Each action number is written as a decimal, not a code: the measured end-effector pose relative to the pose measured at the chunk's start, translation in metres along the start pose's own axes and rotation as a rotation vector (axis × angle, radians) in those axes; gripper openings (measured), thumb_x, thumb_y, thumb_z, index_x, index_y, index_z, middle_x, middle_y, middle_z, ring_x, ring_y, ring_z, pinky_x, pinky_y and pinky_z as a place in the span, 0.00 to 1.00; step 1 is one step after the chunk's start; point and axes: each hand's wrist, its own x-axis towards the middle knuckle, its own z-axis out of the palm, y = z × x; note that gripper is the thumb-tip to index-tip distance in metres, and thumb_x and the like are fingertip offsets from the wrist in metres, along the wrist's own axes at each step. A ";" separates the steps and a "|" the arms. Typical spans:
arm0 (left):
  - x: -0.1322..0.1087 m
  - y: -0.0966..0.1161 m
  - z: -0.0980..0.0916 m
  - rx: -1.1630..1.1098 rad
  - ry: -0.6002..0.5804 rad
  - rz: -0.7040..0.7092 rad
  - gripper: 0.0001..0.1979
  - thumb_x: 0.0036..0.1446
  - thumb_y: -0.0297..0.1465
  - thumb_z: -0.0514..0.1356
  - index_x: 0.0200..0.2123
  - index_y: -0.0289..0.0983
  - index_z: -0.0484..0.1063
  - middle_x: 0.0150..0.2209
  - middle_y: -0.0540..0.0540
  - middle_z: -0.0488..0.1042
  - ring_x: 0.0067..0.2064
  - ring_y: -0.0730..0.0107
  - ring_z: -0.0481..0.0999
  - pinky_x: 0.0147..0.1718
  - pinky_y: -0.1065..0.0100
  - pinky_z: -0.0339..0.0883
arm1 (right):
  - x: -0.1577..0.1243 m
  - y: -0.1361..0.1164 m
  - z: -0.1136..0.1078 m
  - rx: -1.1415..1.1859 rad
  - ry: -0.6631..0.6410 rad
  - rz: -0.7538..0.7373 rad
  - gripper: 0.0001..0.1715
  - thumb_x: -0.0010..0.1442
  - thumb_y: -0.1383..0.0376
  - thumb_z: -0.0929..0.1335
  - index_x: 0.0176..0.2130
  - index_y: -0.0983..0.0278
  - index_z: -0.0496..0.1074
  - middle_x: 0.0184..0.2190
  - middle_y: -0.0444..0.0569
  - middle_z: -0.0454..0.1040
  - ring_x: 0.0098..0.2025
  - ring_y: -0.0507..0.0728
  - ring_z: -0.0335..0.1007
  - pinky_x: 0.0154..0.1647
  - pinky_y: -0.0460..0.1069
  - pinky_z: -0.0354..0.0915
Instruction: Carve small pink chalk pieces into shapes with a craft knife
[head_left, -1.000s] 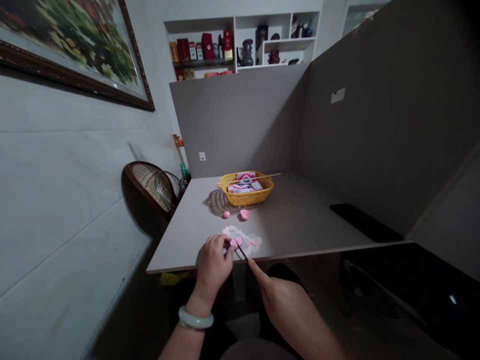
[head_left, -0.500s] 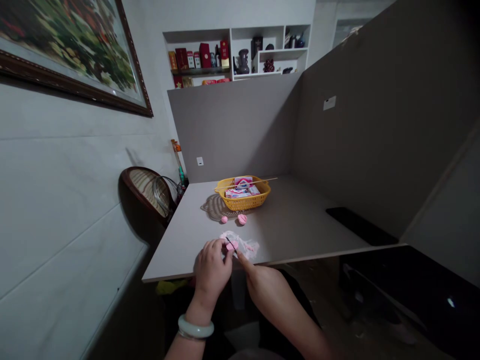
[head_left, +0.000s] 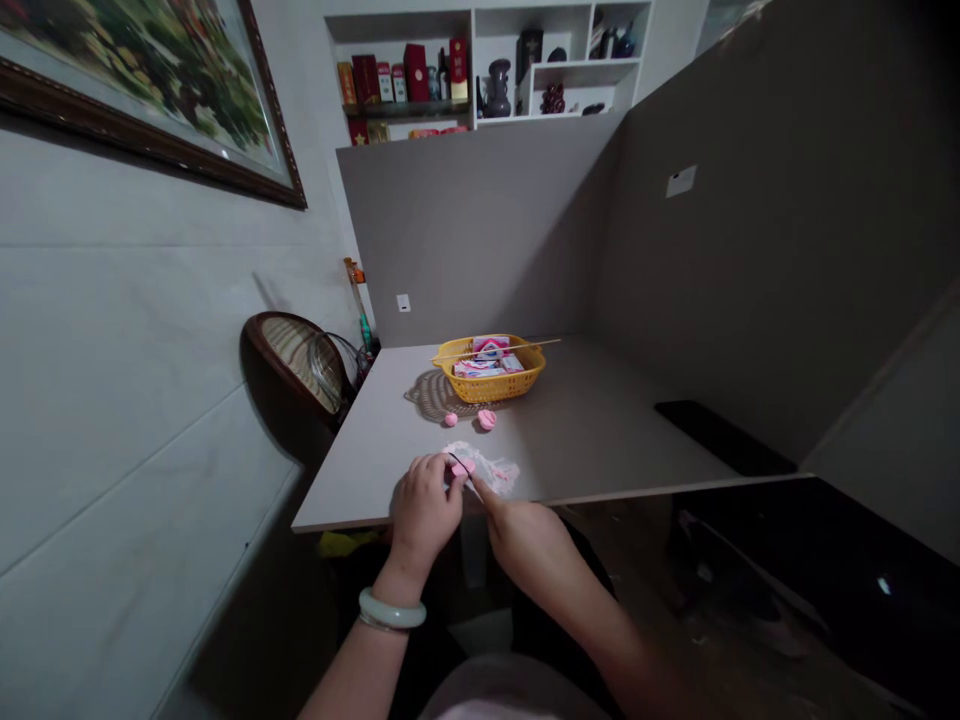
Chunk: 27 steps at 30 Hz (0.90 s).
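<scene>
A flat pink piece of modelling clay (head_left: 464, 468) lies over a crumpled clear plastic wrapper (head_left: 496, 474) near the table's front edge. My left hand (head_left: 427, 508), a pale bangle on its wrist, has thumb and fingers closed at the left side of this piece. My right hand (head_left: 525, 535) grips a thin dark tool (head_left: 458, 462), its index finger stretched along it. The tool lies slantwise across the clay, its far end by my left fingertips. Beyond the wrapper sit a small pink ball (head_left: 451, 420) and a larger, creased pink lump (head_left: 487, 420).
A yellow plastic basket (head_left: 491, 388) with boxes inside stands farther back, a thin stick (head_left: 525, 346) across its rim. Grey partitions (head_left: 480, 230) border the table (head_left: 600, 430) at the back and right. A flat black object (head_left: 720, 438) lies along the right side.
The whole view has shifted, so the table and basket appear slightly higher. Both hands stay at the pink clay with the tool across it.
</scene>
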 end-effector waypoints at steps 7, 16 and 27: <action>-0.002 -0.001 0.001 -0.008 0.003 -0.007 0.03 0.65 0.32 0.61 0.41 0.40 0.71 0.41 0.44 0.79 0.46 0.57 0.77 0.46 0.59 0.69 | -0.034 0.009 0.009 0.022 -0.046 -0.006 0.39 0.63 0.77 0.58 0.71 0.68 0.59 0.35 0.54 0.84 0.30 0.59 0.81 0.25 0.48 0.62; -0.001 0.000 -0.001 -0.016 0.001 -0.003 0.03 0.65 0.32 0.60 0.40 0.39 0.71 0.40 0.43 0.78 0.44 0.57 0.77 0.43 0.60 0.69 | -0.003 0.002 0.001 0.013 0.007 -0.018 0.36 0.65 0.75 0.59 0.70 0.66 0.62 0.33 0.54 0.84 0.31 0.60 0.81 0.24 0.48 0.60; 0.000 0.000 -0.002 -0.048 -0.013 0.009 0.02 0.65 0.32 0.61 0.40 0.40 0.71 0.40 0.45 0.78 0.44 0.59 0.77 0.44 0.61 0.69 | -0.007 0.007 0.007 0.010 0.011 -0.015 0.36 0.65 0.75 0.58 0.70 0.67 0.61 0.32 0.54 0.83 0.31 0.59 0.81 0.24 0.47 0.58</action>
